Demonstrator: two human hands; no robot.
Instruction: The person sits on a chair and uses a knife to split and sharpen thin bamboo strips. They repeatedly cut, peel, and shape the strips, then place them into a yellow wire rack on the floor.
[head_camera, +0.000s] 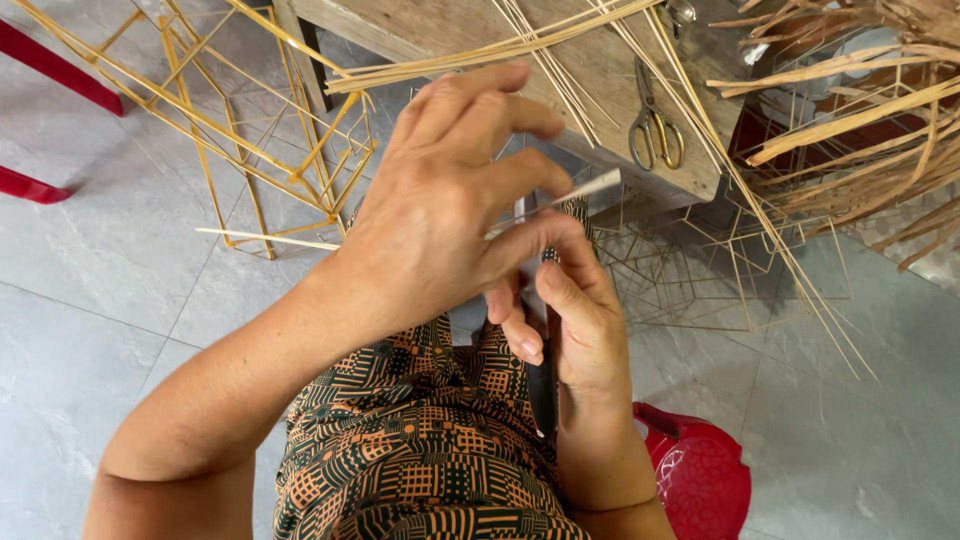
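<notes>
My left hand (450, 200) is raised over my lap, its thumb and fingers pinched on a thin pale bamboo strip (262, 238) that runs left to right behind the hand. My right hand (580, 310) sits just below and to the right, gripping a flat metal blade (585, 188) whose edge meets the strip near my left fingertips. Both hands touch each other above my patterned orange and dark green trousers (420, 430).
A yellow wire frame (250, 120) lies on the grey tiled floor at left. A wooden table (600, 60) holds long bamboo strips and scissors (655, 130). Thin wire frames (700, 270) lie right, dried strips (860, 120) beyond, a red stool (700, 480) below.
</notes>
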